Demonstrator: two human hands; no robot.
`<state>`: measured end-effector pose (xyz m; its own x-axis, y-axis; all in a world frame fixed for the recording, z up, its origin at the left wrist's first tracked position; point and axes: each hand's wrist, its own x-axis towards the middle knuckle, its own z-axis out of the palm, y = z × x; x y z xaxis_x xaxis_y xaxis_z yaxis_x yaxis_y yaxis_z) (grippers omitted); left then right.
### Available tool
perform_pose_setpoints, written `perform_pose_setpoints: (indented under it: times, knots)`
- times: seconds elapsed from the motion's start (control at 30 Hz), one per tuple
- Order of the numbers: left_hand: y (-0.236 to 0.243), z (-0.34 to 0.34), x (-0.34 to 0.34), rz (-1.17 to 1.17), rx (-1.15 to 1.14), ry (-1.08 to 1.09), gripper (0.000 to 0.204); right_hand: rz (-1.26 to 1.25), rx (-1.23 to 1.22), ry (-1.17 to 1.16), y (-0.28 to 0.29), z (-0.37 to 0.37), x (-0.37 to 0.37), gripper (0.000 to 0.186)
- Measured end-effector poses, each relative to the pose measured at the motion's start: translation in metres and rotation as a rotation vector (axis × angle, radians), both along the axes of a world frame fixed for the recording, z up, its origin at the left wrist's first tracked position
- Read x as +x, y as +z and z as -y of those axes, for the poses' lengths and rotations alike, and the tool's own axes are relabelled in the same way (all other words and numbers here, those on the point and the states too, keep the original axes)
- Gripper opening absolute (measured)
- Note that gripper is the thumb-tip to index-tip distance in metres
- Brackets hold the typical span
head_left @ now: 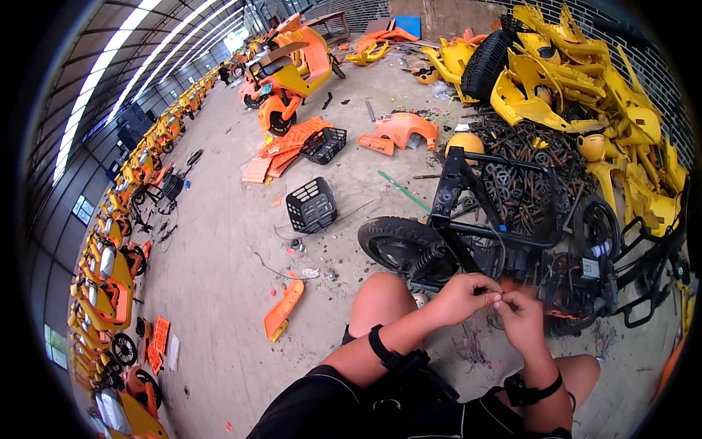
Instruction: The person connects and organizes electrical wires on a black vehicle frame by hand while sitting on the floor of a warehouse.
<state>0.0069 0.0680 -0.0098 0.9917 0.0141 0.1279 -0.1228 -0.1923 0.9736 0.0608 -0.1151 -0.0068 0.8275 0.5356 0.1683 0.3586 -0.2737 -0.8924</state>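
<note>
Here, both hands meet just in front of the stripped black scooter frame [504, 219], which lies on the concrete floor [219, 263] at about 2 o'clock from my knees. The left hand [464, 296] and the right hand [521, 316] are pinched together, fingers [491, 290] clenched on something thin, apparently a wire [499, 298] coming off the frame; it is too small to identify with certainty. The frame's front tyre [391, 245] sits at 12 o'clock from the left knee.

Step in hand, my judgement: working a small wire or connector loose at the frame's underside, mid-way through, since the piece is gripped but not yet free.

Next move likely calls for a steady two-handed pull or twist, keeping the pinch close to the joint so the strand does not snap.

A black plastic basket [311, 205] stands at 11 o'clock, and an orange panel [284, 309] lies at 9 o'clock. Yellow body shells [578, 80] are heaped at 1 o'clock, well apart.
</note>
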Motion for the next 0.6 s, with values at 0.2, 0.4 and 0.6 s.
perform_pose_setpoints:
  times: [0.2, 0.4, 0.6]
  knots:
    - [-0.007, 0.002, 0.002, -0.041, -0.046, 0.010, 0.015, 0.017, 0.014, -0.008, -0.003, 0.000, -0.002, 0.008]
    - [-0.011, 0.003, 0.002, -0.137, -0.177, -0.033, 0.014, 0.047, 0.030, 0.006, -0.001, 0.000, -0.005, 0.009]
    - [-0.014, 0.003, 0.004, -0.154, -0.189, -0.034, 0.014, 0.066, -0.004, -0.002, -0.003, 0.002, -0.003, 0.010]
